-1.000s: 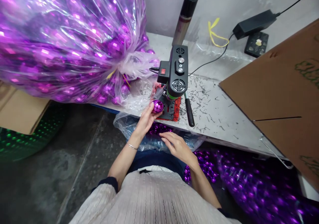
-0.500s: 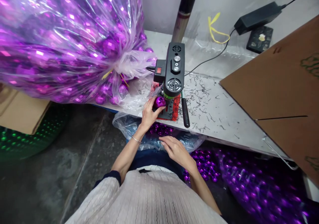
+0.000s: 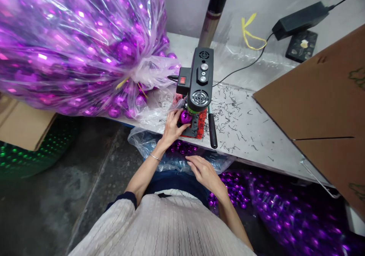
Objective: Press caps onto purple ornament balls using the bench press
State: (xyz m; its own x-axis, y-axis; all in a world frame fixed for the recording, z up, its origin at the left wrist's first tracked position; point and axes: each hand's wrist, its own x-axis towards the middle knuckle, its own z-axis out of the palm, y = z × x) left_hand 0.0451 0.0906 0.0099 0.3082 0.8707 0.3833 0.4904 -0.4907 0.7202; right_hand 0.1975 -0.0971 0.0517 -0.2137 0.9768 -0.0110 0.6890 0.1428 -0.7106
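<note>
My left hand (image 3: 172, 128) has its thumb and fingers round a shiny purple ball (image 3: 186, 116) at the foot of a black machine (image 3: 200, 77). The ball sits under the machine's head, above a dark plate on a red mat (image 3: 202, 124). A black-handled lever (image 3: 212, 130) hangs at the machine's right side. Nearer my body, my right hand (image 3: 204, 172) hovers over an open plastic bag (image 3: 171, 161) with purple balls in it. Its fingers are loosely extended, with nothing visible in them.
A big tied bag of purple balls (image 3: 80, 51) fills the left. Small dark wire bits lie on the white table (image 3: 256, 140). A cardboard box (image 3: 319, 108) stands right, near a black power adapter (image 3: 300, 20). More purple balls (image 3: 291, 210) are below the table.
My left hand and the ball have shifted very slightly right in the view. My right hand has moved a little right. The whole view has shifted slightly.
</note>
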